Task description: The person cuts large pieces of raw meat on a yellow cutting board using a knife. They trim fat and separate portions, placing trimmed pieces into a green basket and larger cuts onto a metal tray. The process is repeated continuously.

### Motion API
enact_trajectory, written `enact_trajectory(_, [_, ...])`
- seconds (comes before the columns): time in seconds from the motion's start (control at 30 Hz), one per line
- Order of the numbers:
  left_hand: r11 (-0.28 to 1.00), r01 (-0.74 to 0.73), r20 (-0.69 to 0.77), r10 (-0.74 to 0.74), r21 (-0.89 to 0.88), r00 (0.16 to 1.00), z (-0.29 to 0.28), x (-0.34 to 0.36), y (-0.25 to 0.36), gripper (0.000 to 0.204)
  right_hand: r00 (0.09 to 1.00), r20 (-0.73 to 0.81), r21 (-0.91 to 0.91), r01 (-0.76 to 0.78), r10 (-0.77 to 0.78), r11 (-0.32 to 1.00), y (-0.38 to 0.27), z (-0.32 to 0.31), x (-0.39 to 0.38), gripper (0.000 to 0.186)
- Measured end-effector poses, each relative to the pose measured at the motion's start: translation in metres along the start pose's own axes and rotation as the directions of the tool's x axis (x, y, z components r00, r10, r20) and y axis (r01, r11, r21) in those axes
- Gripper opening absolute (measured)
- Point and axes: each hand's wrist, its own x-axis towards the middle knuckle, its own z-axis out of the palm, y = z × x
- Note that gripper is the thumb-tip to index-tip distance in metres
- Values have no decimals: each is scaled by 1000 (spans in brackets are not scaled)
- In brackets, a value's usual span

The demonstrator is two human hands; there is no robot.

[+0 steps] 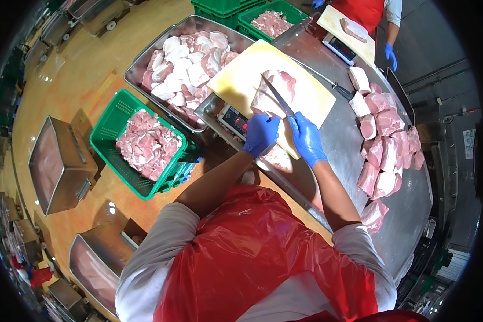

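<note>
A slab of raw pork (280, 88) with a white fat layer lies on a pale yellow cutting board (315, 102). My right hand (307, 138), in a blue glove, is closed round the handle of a knife (275, 94). The blade rests across the slab, pointing away to the left. My left hand (261, 134), also gloved in blue, is closed by the slab's near left edge; what its fingers hold, if anything, is hidden. Under the board's near edge, a pale piece of meat (278, 160) shows partly below my hands.
A scale (234, 119) sits left of the board. Beyond it stands a steel bin (136, 68) of pork chunks; a green crate (103, 124) holds trimmings. Pork pieces (386, 121) pile on the steel table (344, 161) at right, near a sharpening steel (327, 79). A co-worker (362, 13) stands opposite.
</note>
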Motion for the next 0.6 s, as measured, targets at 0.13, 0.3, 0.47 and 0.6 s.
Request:
enact_trajectory(0.13, [948,-306,21,305,91,952,-2,9,-64,33,994,57,47,85,-88,995,-19,-3,13,22])
enact_trajectory(0.3, [972,65,11,-64,-225,998,6,-14,-12,30,993,69,17,94,-95,995,-12,-16,16,23])
enact_trajectory(0.47, [942,195,-41,-214,-274,976,9,-1,12,32,997,67,-44,50,-47,998,-4,-17,17,24])
enact_trajectory(0.6, [960,153,-84,-177,-235,981,6,0,-7,36,983,113,-64,154,-146,986,-18,-13,18,20])
